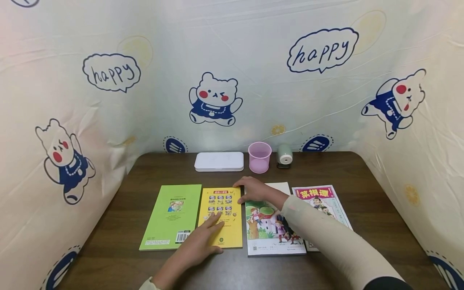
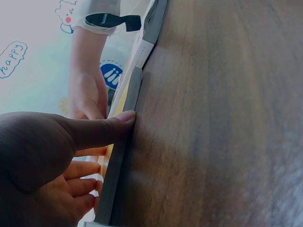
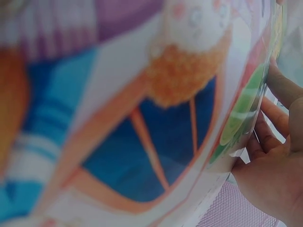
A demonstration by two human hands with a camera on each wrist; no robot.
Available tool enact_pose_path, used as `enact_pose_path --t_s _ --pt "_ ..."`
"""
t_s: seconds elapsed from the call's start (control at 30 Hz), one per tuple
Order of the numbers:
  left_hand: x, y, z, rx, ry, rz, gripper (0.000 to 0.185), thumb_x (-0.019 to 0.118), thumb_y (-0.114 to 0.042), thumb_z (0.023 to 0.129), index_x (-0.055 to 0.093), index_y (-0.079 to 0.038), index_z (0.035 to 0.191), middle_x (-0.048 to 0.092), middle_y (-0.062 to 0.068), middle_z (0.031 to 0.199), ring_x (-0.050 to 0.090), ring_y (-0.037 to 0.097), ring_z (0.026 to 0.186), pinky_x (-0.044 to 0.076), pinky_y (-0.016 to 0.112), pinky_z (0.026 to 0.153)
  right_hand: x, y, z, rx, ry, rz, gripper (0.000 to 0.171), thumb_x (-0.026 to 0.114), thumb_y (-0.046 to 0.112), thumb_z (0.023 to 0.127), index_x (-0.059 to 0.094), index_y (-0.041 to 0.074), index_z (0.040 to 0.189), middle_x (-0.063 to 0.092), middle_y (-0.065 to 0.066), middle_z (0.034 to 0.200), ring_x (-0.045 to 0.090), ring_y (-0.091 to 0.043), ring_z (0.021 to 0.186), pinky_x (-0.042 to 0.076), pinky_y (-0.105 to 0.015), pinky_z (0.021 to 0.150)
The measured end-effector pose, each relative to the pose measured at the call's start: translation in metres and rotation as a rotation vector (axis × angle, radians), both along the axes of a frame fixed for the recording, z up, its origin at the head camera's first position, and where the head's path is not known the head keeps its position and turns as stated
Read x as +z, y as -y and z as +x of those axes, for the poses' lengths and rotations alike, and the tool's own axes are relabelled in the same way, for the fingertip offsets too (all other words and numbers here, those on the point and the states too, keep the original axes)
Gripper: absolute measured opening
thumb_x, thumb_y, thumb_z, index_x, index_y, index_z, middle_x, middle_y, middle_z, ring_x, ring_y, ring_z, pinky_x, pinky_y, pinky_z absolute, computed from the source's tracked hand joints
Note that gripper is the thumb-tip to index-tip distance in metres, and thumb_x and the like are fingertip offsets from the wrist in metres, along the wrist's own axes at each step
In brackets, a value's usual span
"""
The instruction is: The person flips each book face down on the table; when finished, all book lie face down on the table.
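Four books lie in a row on the dark wooden table (image 1: 362,177): a green book (image 1: 172,215), a yellow book (image 1: 230,233), a picture book (image 1: 270,235) and a red-titled comic (image 1: 319,195). My left hand (image 1: 203,239) rests on the yellow book's lower half with straight fingers. Its thumb (image 2: 102,130) presses against the yellow book's near edge (image 2: 124,146). My right hand (image 1: 253,190) sits at the yellow book's top right corner, fingers curled over the top edge and thumb at the side. The picture book's cover (image 3: 142,118) fills the right wrist view, blurred, with the right hand (image 3: 274,165) beyond it.
At the back of the table stand a flat white box (image 1: 219,161), a pink mesh cup (image 1: 259,157) and a small green sharpener (image 1: 284,156). A printed curtain with bears closes in the table on three sides. Bare wood shows in front of the books.
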State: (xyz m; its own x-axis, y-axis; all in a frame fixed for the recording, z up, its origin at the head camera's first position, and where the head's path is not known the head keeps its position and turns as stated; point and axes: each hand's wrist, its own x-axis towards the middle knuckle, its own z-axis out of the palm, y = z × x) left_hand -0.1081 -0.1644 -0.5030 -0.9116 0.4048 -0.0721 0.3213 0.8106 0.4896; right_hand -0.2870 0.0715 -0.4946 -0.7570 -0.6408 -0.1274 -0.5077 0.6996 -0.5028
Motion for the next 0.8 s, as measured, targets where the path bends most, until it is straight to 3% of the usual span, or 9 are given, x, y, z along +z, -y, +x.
enact_pose_path --t_s 0.37,0.6,0.8 --pt "-0.002 -0.001 0.0 -0.003 -0.007 -0.006 0.083 0.089 -0.032 0.079 0.054 -0.005 0.149 0.03 0.009 0.168 0.029 0.037 0.154 0.034 0.057 0.118 0.003 -0.008 0.002 0.006 -0.015 -0.021 0.06 0.085 0.032 0.087 0.064 0.012 0.14 0.064 -0.004 0.136 0.056 -0.02 0.125 0.046 -0.04 0.11" --pt "-0.002 -0.002 0.001 0.0 -0.009 -0.007 0.083 0.089 -0.032 0.078 0.054 -0.005 0.149 0.029 0.01 0.168 0.029 0.037 0.154 0.034 0.056 0.119 0.003 -0.022 0.002 -0.016 -0.001 -0.084 0.058 0.085 0.029 0.087 0.064 0.009 0.138 0.063 -0.006 0.131 0.057 -0.019 0.112 0.049 -0.041 0.103" --pt "-0.002 -0.003 0.003 -0.003 -0.023 -0.01 0.083 0.089 -0.032 0.077 0.055 -0.005 0.148 0.03 0.011 0.168 0.03 0.038 0.153 0.034 0.056 0.119 0.004 -0.037 0.003 -0.061 0.011 -0.073 0.059 0.083 0.029 0.089 0.062 0.01 0.14 0.062 -0.007 0.136 0.057 -0.02 0.117 0.048 -0.042 0.106"
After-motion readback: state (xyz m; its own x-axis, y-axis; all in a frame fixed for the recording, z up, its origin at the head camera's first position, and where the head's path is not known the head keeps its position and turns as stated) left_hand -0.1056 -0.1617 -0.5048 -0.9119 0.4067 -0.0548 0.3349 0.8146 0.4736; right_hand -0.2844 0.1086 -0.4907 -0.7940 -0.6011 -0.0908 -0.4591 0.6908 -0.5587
